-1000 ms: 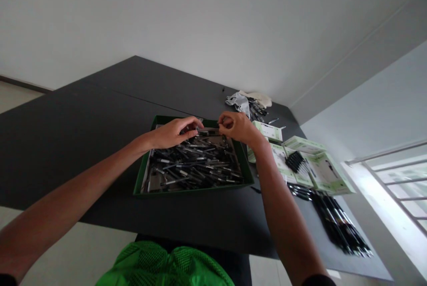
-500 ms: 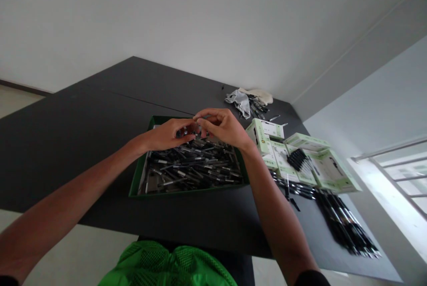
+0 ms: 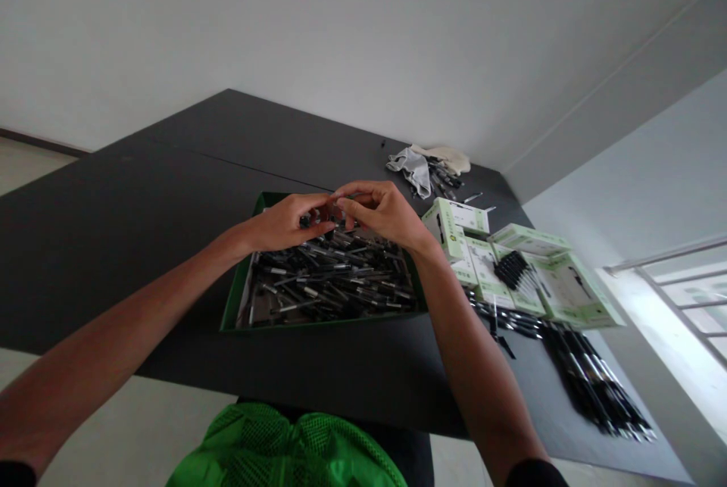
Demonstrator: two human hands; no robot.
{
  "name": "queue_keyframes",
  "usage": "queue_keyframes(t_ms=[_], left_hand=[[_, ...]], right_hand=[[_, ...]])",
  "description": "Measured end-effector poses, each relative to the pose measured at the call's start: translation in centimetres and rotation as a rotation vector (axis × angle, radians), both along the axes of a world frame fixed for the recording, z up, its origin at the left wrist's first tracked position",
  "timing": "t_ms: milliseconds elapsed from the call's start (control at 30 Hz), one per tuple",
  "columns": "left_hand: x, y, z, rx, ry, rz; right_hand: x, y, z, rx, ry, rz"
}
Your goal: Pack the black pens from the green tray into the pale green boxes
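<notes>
Over the back part of a green box [image 3: 230, 309], my two hands meet at the fingertips. My left hand [image 3: 292, 222] is closed in a pinch around a dark pen, which its fingers mostly hide. From the other side, my right hand [image 3: 383, 213] is closed too, thumb and forefinger pressed together beside the left fingertips. What the right fingers grip is too small and covered to make out. Beneath both hands, the box holds a jumbled heap of black and clear pens [image 3: 341, 279].
Right of the box stand open pale green and white cartons [image 3: 482, 271], one with a row of black pens [image 3: 511, 271] on it. Bundled pens [image 3: 594, 381] lie at the table's right end. Gloves [image 3: 412, 169] and loose pens [image 3: 443, 178] lie near the wall.
The view has shifted slightly. My hands stay together over the box, with the right fingers curled a little differently against the left ones.
</notes>
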State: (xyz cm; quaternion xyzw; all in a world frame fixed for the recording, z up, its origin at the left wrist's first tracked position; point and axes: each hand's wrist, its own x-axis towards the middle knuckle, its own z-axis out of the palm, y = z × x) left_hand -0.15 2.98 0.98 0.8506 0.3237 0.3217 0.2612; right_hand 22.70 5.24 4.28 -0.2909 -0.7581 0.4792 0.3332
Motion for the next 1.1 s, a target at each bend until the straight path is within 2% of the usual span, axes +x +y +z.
queue_keyframes(t_ms=[567, 733, 833, 967, 1100], left_hand=[[-0.1, 0.0, 0.1, -0.019, 0.032, 0.022], [-0.1, -0.1, 0.2, -0.002, 0.031, 0.049], [-0.1, -0.2, 0.4, -0.003, -0.012, 0.084], [-0.2, -0.4, 0.7, 0.048, -0.130, 0.125], [-0.3, -0.4, 0.9, 0.128, -0.191, 0.099]], right_hand=[[0.3, -0.2, 0.6, 0.057, -0.063, 0.026], [0.3, 0.1, 0.4, 0.143, -0.125, 0.012], [0.5, 0.2, 0.1, 0.186, -0.197, -0.028], [0.5, -0.3, 0.1, 0.188, -0.352, -0.007], [-0.2, -1.1, 0.1, 0.210, -0.308, 0.010]])
